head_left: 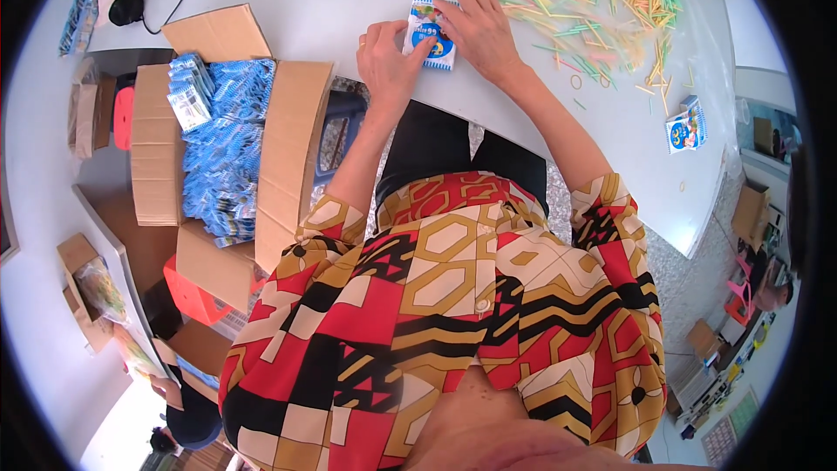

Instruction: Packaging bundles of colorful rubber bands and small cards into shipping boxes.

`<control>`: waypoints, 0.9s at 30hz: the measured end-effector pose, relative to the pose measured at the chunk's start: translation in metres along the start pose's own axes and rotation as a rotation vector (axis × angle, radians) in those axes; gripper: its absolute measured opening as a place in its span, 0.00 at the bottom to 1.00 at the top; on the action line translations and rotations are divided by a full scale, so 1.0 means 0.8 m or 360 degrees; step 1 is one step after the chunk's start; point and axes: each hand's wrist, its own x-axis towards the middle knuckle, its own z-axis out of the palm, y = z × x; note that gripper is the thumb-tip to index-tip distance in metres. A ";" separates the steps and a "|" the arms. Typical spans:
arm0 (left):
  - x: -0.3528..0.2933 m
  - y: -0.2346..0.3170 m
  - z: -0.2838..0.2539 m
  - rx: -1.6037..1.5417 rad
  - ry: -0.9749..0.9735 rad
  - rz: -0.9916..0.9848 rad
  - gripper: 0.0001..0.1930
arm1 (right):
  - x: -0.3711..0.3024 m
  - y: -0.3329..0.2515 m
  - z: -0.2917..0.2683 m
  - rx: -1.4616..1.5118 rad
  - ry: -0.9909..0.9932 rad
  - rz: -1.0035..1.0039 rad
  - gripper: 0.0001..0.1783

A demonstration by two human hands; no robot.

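Note:
A small blue-and-white printed packet (429, 31) is on the pale table, with striped bands at both ends. From its left side my left hand (389, 61) grips it, fingers curled and thumb laid across the front. My right hand (482, 33) closes on its right edge, with the thumb and fingertips at the packet. Whether more packets lie beneath it I cannot tell. To my left, an open cardboard box (283, 157) is packed with many similar blue packets (222, 153).
Loose pastel sticks (602, 0) spread over clear plastic sheeting at the table's far right. More packets (686, 126) lie near the right edge. A black cable (179, 0) runs across the far left. Behind the box at lower left, another person (192, 414) is partly visible.

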 end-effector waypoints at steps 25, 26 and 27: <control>-0.006 0.006 -0.003 -0.0018 -0.0015 -0.0006 0.21 | -0.008 0.004 0.008 0.0486 0.0153 0.0452 0.07; -0.005 0.006 -0.002 -0.0035 0.0013 -0.0028 0.21 | -0.003 0.006 0.009 0.0520 0.0183 0.0431 0.06; -0.002 0.005 -0.002 -0.0049 0.0039 -0.0050 0.21 | 0.001 0.008 0.010 0.0557 0.0213 0.0411 0.06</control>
